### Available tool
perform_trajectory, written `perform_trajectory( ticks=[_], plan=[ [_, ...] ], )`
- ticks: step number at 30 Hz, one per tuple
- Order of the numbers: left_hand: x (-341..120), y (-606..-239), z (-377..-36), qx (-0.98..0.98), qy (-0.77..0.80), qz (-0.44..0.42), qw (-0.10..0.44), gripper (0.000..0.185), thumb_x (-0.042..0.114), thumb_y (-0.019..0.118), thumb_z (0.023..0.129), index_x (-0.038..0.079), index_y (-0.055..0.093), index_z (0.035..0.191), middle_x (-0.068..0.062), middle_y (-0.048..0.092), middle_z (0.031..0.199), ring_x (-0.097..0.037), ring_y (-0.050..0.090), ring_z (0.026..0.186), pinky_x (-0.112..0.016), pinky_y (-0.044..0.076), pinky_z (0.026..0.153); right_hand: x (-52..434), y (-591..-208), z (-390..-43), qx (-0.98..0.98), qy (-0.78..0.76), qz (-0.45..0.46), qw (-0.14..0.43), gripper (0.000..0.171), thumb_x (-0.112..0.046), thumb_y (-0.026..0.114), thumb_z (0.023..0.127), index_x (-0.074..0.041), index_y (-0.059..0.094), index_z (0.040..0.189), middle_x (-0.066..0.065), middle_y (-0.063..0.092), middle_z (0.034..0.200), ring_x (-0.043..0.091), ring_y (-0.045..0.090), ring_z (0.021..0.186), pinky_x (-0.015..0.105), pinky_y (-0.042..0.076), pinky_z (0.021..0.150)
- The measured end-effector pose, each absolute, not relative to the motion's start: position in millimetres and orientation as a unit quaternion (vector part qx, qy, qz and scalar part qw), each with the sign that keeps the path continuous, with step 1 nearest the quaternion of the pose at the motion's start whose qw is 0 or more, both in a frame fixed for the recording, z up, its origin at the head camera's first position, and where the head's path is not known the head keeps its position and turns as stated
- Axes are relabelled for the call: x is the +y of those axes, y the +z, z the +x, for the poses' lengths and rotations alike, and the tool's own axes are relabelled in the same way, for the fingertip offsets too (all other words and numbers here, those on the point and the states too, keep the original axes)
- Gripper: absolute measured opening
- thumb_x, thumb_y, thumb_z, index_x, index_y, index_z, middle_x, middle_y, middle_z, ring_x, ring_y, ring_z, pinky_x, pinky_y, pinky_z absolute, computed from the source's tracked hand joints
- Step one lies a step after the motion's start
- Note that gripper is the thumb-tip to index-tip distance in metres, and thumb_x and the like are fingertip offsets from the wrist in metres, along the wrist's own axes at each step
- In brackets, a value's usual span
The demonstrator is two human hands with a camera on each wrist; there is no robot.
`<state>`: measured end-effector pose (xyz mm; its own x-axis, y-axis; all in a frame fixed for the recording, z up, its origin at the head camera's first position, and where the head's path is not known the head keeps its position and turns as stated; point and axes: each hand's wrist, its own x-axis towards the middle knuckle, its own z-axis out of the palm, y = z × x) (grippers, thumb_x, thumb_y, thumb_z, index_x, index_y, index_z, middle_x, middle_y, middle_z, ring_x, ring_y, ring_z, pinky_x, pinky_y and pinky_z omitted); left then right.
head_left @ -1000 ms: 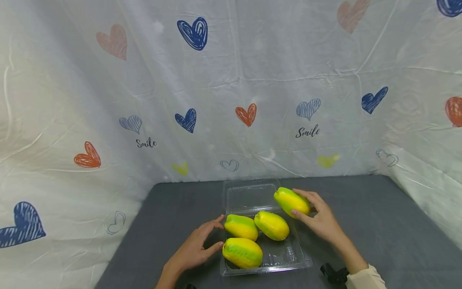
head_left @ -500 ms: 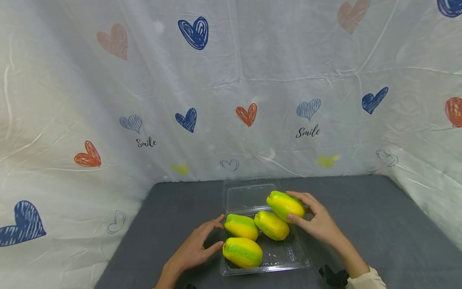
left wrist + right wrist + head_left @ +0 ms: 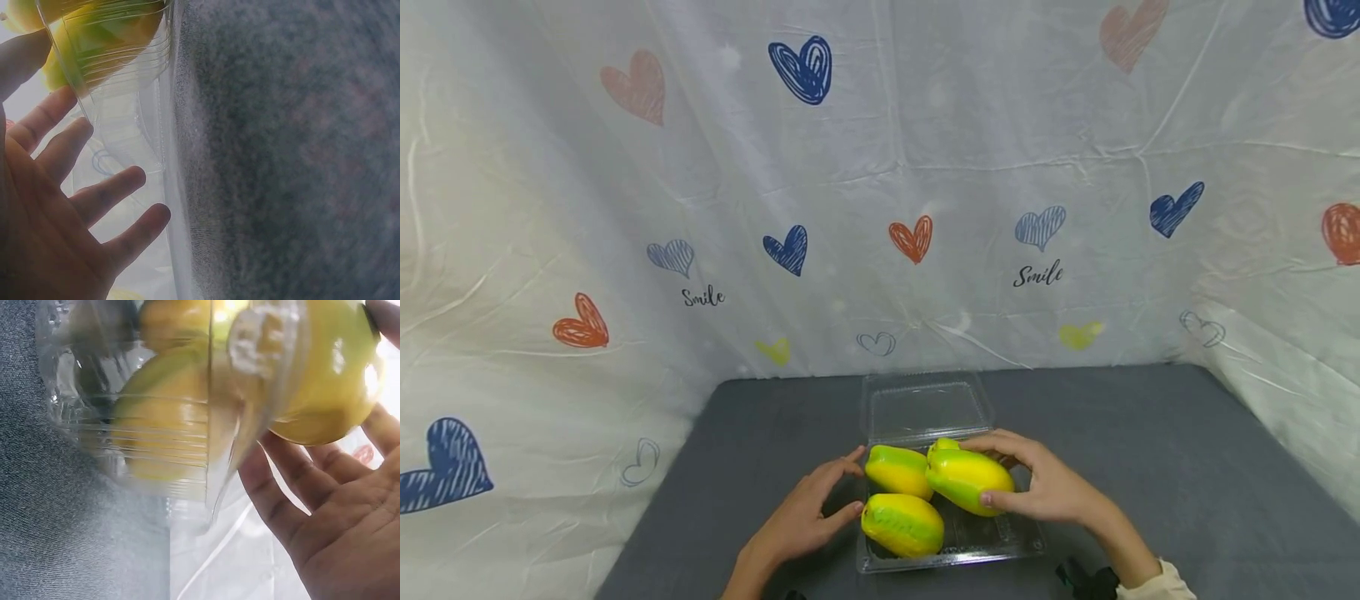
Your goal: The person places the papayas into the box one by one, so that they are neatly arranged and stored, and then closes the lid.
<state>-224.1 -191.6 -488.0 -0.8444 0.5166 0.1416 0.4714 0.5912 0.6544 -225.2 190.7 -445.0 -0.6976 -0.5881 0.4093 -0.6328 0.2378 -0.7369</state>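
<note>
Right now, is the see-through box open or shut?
Open. Its lid is folded back behind the box, nothing covers the front yellow-green fruit inside, and the right hand holds another fruit over it.

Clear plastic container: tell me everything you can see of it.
The clear plastic container looks thin and glossy, with ridged sides. It stands open on the dark grey table, its lid laid back on the far side. Yellow-green fruits lie in its base; fingers of the left hand seem to touch its left edge.
</note>
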Motion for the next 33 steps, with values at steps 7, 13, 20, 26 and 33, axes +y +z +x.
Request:
perform_trajectory(
  ticks=[7, 13, 20, 26, 33],
  plan=[
    [-191.6, -487.7, -223.7, 0.893, 0.355, 0.275, 0.032, 0.037, 0.045, 0.060, 0.102, 0.026, 0.055, 0.133, 0.008, 0.033, 0.166, -0.034, 0.040, 0.149, -0.073, 0.035, 0.108, 191.1, -447.4, -222.9, -0.810, 0.450, 0.377, 0.004, 0.051, -0.024, 0.079, 0.089, -0.020, 0.062, 0.137, 0.001, 0.067, 0.127, 0.007, 0.059, 0.097, 0.028, 0.053, 0.077],
    [-191.6, -487.6, -223.9, 0.893, 0.354, 0.275, 0.032, 0.037, 0.044, 0.061, 0.102, 0.027, 0.055, 0.133, 0.008, 0.033, 0.166, -0.033, 0.041, 0.149, -0.072, 0.036, 0.108, 190.8, -447.6, -222.5, -0.817, 0.436, 0.376, -0.028, 0.049, -0.029, 0.080, 0.089, -0.019, 0.064, 0.134, -0.001, 0.068, 0.124, 0.006, 0.059, 0.096, 0.027, 0.055, 0.074],
    [-191.2, -487.9, -224.3, 0.895, 0.353, 0.272, 0.035, 0.038, 0.048, 0.059, 0.101, 0.029, 0.054, 0.133, 0.008, 0.032, 0.166, -0.034, 0.041, 0.148, -0.073, 0.036, 0.107, 189.9, -447.2, -221.6, -0.823, 0.414, 0.387, -0.042, 0.049, -0.034, 0.084, 0.085, -0.020, 0.063, 0.128, -0.006, 0.064, 0.114, 0.003, 0.056, 0.094, 0.028, 0.056, 0.075],
    [-190.3, -486.8, -223.8, 0.894, 0.355, 0.272, 0.037, 0.036, 0.045, 0.060, 0.102, 0.030, 0.054, 0.133, 0.008, 0.032, 0.167, -0.035, 0.041, 0.148, -0.074, 0.035, 0.106, 189.0, -445.4, -219.7, -0.823, 0.398, 0.404, -0.031, 0.050, -0.037, 0.086, 0.083, -0.018, 0.063, 0.123, -0.003, 0.066, 0.114, 0.003, 0.057, 0.096, 0.031, 0.055, 0.081],
    [-189.7, -487.0, -224.5, 0.891, 0.358, 0.276, 0.039, 0.038, 0.048, 0.059, 0.102, 0.028, 0.055, 0.134, 0.009, 0.031, 0.167, -0.034, 0.041, 0.148, -0.073, 0.035, 0.107, 190.6, -443.9, -219.3, -0.826, 0.399, 0.397, -0.041, 0.051, -0.039, 0.085, 0.083, -0.017, 0.064, 0.124, -0.003, 0.066, 0.115, 0.005, 0.059, 0.097, 0.032, 0.056, 0.081]
  ],
)
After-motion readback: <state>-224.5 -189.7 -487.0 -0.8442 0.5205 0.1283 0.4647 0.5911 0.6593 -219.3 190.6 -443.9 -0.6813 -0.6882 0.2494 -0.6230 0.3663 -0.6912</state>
